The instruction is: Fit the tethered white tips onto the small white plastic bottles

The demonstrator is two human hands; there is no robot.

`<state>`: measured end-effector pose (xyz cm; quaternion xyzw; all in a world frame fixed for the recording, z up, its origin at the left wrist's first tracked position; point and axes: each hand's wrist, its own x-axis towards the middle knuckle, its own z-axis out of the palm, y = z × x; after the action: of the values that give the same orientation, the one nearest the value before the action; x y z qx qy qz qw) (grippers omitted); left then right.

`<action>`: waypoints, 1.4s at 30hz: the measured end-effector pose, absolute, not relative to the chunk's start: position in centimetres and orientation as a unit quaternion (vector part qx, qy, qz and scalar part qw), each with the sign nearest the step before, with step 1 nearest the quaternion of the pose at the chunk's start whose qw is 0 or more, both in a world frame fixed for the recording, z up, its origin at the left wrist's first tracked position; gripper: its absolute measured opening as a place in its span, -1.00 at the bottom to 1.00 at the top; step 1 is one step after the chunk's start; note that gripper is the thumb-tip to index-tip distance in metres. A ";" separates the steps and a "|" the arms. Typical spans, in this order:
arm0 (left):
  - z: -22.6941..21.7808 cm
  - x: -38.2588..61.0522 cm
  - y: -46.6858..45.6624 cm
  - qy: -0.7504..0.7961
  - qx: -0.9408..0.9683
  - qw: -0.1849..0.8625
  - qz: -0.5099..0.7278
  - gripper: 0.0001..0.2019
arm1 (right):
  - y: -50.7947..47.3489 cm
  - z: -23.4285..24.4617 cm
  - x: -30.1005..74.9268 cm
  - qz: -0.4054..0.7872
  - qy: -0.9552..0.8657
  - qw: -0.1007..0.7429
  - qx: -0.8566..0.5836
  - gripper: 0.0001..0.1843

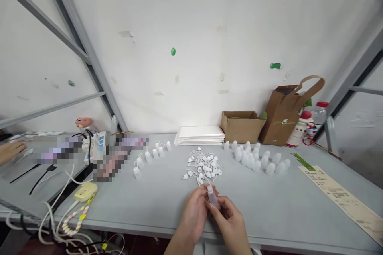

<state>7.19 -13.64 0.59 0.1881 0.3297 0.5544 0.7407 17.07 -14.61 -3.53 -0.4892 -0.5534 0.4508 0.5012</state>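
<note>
Near the table's front edge, a small translucent bottle point(212, 198) stands between my two hands. My left hand point(195, 211) curls around its left side, fingers near the bottle's neck. From the right, my right hand point(229, 219) grips the bottle's lower body with thumb and fingers. A thin white cord runs up from the bottle's top toward a heap of white corded caps point(206, 165) just beyond my hands. To the right stand several translucent bottles point(254, 159) without cords. On the left, several bottles with white cord loops point(155, 152) form a loose curved row.
White flat sheets point(199, 135), an open cardboard box point(243, 127) and a brown paper bag point(279, 115) line the wall. A printed paper strip point(341, 199) lies right. Cables, a yellow case point(86, 192) and a power strip point(97, 147) are left. Another person's hand point(12, 151) shows far left.
</note>
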 end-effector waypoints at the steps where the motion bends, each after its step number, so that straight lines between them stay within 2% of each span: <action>1: 0.6 7.3 -13.6 0.331 0.183 0.744 0.551 -0.88 | -14.7 -3.5 17.1 0.452 -0.552 0.501 -0.490 -0.73; 4: 0.4 7.5 -13.6 0.336 0.173 0.748 0.545 -0.88 | -14.7 -3.6 17.0 0.454 -0.549 0.507 -0.486 -0.74; 12: 0.7 7.2 -14.3 0.340 0.228 0.718 0.563 -0.74 | -14.4 -3.5 17.1 0.454 -0.541 0.520 -0.479 -0.75; 16: 1.3 7.2 -14.5 0.362 0.273 0.689 0.565 -0.77 | -14.7 -3.3 16.9 0.409 -0.572 0.502 -0.503 -0.76; 23: 2.1 8.0 -15.2 0.434 0.278 0.644 0.565 -0.72 | -15.2 -3.7 16.5 0.270 -0.615 0.525 -0.523 -0.81; 29: 2.2 8.1 -15.4 0.430 0.248 0.651 0.575 -0.69 | -15.2 -3.8 16.3 0.232 -0.638 0.521 -0.518 -0.81; 35: 2.3 8.4 -15.5 0.433 0.246 0.635 0.591 -0.77 | -15.1 -4.0 16.2 0.189 -0.654 0.524 -0.511 -0.78; 42: 2.2 8.1 -15.5 0.422 0.259 0.646 0.581 -0.78 | -15.3 -3.8 16.2 0.193 -0.653 0.522 -0.513 -0.80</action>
<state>8.13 -15.53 2.15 0.2594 0.4220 0.5811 0.6457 16.15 -15.32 -3.78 -0.5131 -0.6534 0.1930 0.5220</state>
